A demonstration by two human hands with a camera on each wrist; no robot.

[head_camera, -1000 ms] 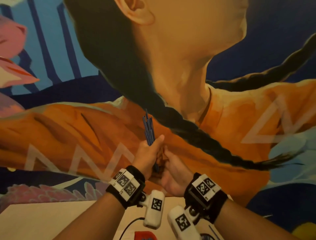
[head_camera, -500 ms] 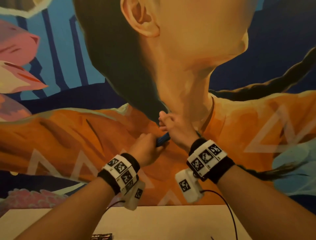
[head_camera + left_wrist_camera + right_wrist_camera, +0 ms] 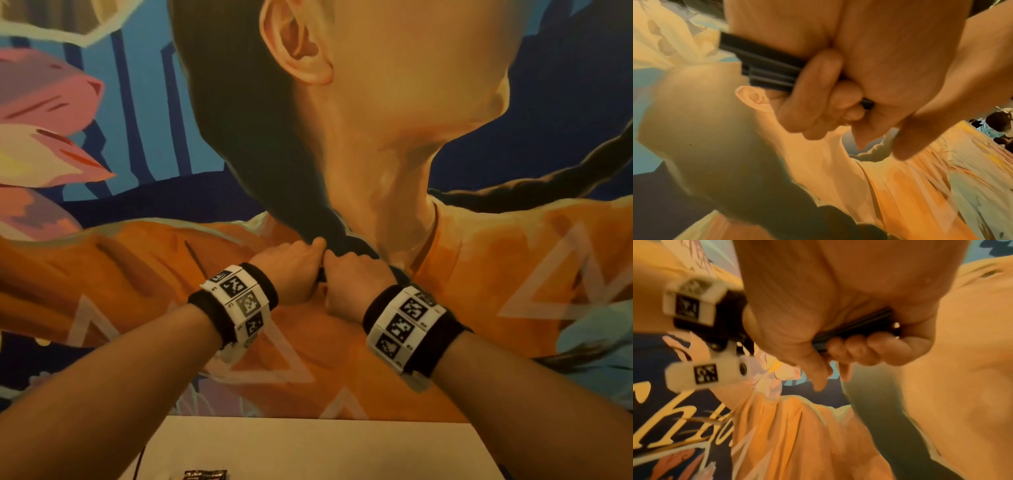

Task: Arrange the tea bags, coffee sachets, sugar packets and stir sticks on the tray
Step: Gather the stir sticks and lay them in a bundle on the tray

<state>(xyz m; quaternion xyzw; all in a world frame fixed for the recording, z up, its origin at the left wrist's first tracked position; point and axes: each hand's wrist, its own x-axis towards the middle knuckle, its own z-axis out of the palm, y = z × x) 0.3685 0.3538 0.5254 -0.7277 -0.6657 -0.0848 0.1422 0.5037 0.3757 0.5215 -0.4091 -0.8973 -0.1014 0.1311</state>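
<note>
**Both hands gripping a bundle of dark stir sticks above the tabletop**

A pale tabletop [image 3: 318,445] is showing only as a strip along the bottom of the head view, with a thin dark cable [image 3: 138,462] lying across its left part and a small dark packet [image 3: 205,474] peeking in at the very bottom edge; what the packet is cannot be told. Behind the tabletop a large painted mural [image 3: 513,274] is filling the wall: a figure in orange clothing with a long dark braid, set against blue, with pink petals at the left.

The left hand [image 3: 291,270] and the right hand [image 3: 356,277] are being held up in front of the mural, well above the tabletop, knuckles touching. Both are wearing black wristbands with white marker blocks. Between them they are holding the stir sticks [image 3: 764,65], a tight bundle of dark, thin, straight rods. In the left wrist view the fingers [image 3: 818,91] are curling round the bundle, whose free end is sticking out past the fist. In the right wrist view the fingers [image 3: 857,347] are likewise wrapping it against the palm. The bundle's long axis is running roughly level, from one fist across into the other.
</note>
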